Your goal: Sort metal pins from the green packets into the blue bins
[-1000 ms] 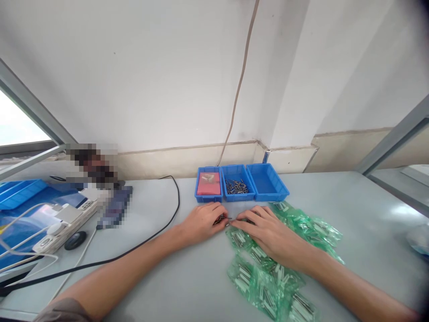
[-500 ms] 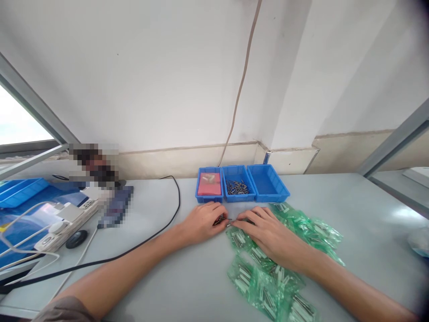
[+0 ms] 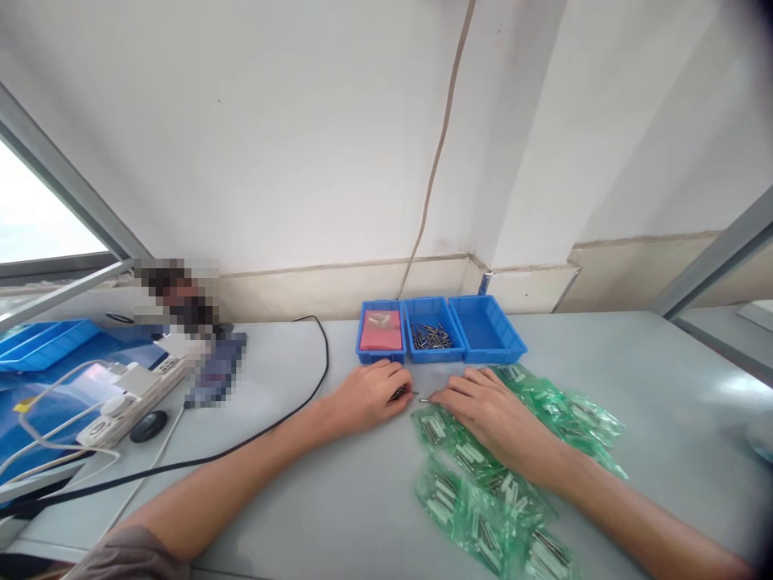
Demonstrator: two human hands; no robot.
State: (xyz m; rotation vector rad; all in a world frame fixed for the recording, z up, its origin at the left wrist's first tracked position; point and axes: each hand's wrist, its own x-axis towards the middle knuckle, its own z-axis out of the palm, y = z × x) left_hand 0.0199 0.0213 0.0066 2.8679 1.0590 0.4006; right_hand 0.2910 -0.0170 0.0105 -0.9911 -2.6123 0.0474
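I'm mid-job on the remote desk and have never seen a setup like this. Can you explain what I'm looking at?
There's no machine: these are a person's bare hands, seen from one camera worn on the head, looking forward and down. Across the table, three blue bins stand in a row; the left one has a red item in it, the middle one loose metal parts. Filled green bags lie beside the right hand. The left hand holds dark, thin parts. A small pin shows at the right hand; whether it's pinched is hard to tell.
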